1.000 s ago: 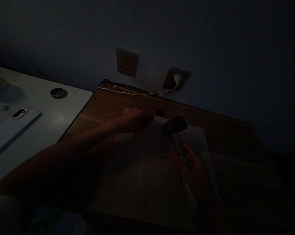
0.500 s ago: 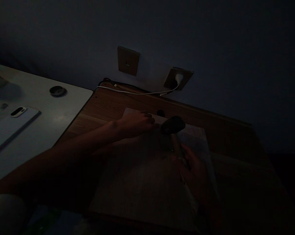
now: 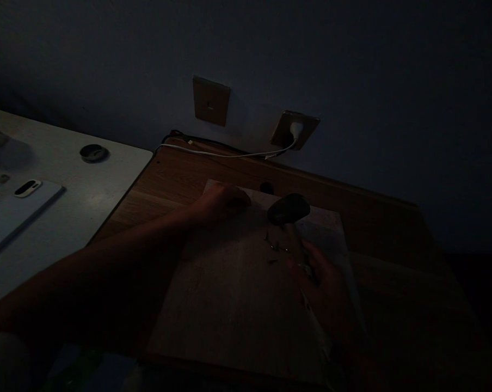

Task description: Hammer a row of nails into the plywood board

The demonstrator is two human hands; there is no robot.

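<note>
My right hand [image 3: 323, 286] is shut around the handle of a hammer [image 3: 299, 245], whose dark head [image 3: 289, 209] sits near the far edge of a pale wooden board [image 3: 225, 310]. My left hand [image 3: 223, 202] lies at that far edge, left of the hammer head, with curled fingers. The dim light hides whether it holds anything. Several small metal nails [image 3: 275, 247] lie on the board between the hammer head and my right hand.
The board lies on a brown wooden desk [image 3: 393, 239] beside a white table [image 3: 103, 185] bearing a white phone [image 3: 17, 215] and a round dark object [image 3: 93, 153]. A white cable [image 3: 225, 154] runs to a wall socket [image 3: 295, 129].
My left hand has drawn back a little to the left, away from the hammer head, and its fingers are more curled. The hammer and my right hand stay nearly still.
</note>
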